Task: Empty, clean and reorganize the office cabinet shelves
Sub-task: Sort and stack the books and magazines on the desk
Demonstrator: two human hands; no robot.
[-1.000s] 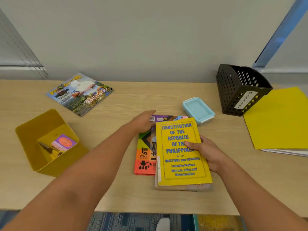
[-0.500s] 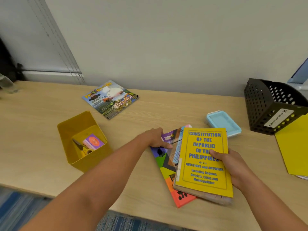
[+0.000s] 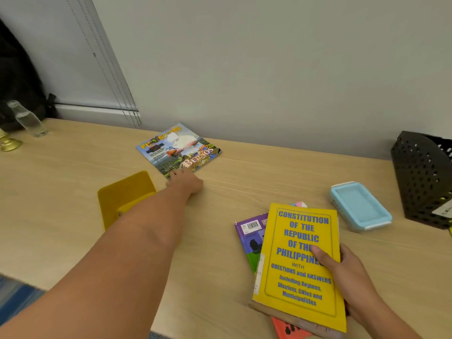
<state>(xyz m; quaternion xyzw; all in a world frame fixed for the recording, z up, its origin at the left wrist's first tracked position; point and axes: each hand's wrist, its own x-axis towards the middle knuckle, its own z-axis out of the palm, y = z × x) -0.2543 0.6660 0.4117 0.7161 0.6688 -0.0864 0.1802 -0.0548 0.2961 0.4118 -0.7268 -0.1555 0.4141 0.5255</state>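
The right hand [image 3: 342,272] gripped the yellow book [image 3: 299,265], titled "CONSTITUTION OF THE REPUBLIC OF THE PHILIPPINES", thumb on cover, atop one multicoloured book [image 3: 252,238] at the desk's [image 3: 244,182] near edge. Far left of it, the left hand [image 3: 186,182] touched one magazine [image 3: 177,149]; whether its fingers were apart could not be told.

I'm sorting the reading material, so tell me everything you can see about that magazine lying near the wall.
The magazine is thin and glossy, with a colourful cover: yellow title lettering on blue at the top, a figure in white, green scenery, the word "BERNOS" low down. It lies flat and closed, face up, turned askew on the wooden desk close to the wall. The left hand reaches its near corner, fingertips at the edge; whether it grips is unclear.
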